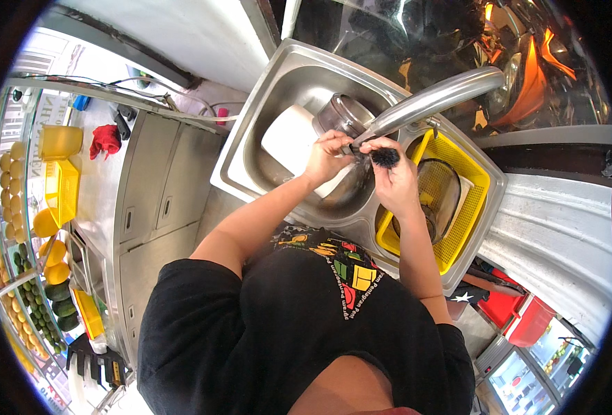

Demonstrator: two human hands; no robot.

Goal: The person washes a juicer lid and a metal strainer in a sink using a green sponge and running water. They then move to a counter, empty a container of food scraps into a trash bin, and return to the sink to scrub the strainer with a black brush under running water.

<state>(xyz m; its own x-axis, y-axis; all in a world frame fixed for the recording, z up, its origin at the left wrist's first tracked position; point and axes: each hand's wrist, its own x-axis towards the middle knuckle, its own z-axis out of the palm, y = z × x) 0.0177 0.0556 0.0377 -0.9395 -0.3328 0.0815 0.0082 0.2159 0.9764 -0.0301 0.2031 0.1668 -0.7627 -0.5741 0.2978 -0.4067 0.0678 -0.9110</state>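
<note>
Over the stainless steel sink basin [269, 168], both of my hands are close together under the curved faucet spout [441, 96]. My left hand [326, 161] pinches a small dark part [351, 149], mostly hidden by the fingers. My right hand [395, 181] grips a brush with round black bristles [385, 157]; its handle is largely out of sight, and I cannot tell whether the dark part belongs to it. In the basin lie a white container [289, 137] and a clear, smoky-tinted jug [341, 114].
A yellow plastic basket [474, 207] in the right sink compartment holds a smoky-tinted clear pitcher [439, 194]. At left is a steel cabinet [150, 176] with a red cloth [105, 141] and a yellow basket [63, 192] on its counter. A red bin [531, 319] stands at lower right.
</note>
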